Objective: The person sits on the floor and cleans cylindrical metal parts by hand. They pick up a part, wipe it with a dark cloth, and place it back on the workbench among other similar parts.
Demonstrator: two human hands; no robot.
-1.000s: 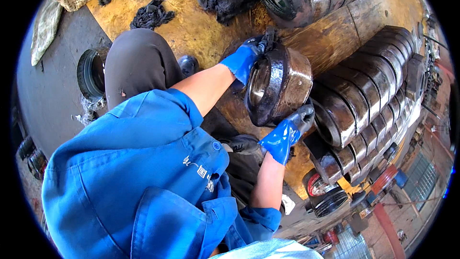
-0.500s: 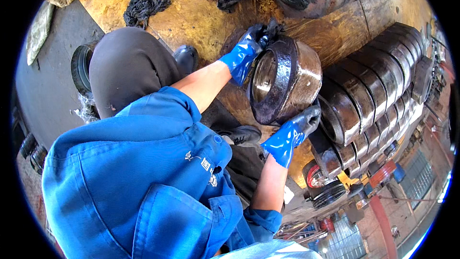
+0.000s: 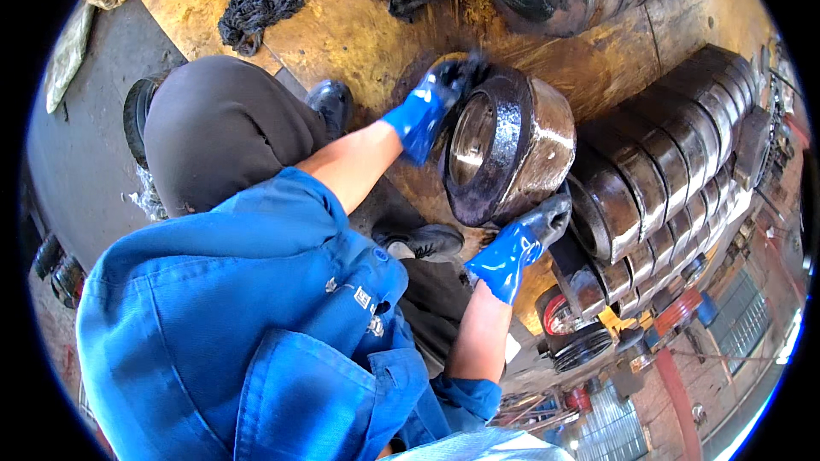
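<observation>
Left hand [image 3: 437, 96] by upper rim of thick ring [image 3: 512, 143]; fingers blurred, cannot tell if clamped. Ring tilted between hands: near face dark, glossy, seemingly done; outer wall patchy brown, perhaps left. Right hand [image 3: 534, 232] at lower edge, fingers curled, grip unclear. Stacked rings [image 3: 656, 154] beyond
</observation>
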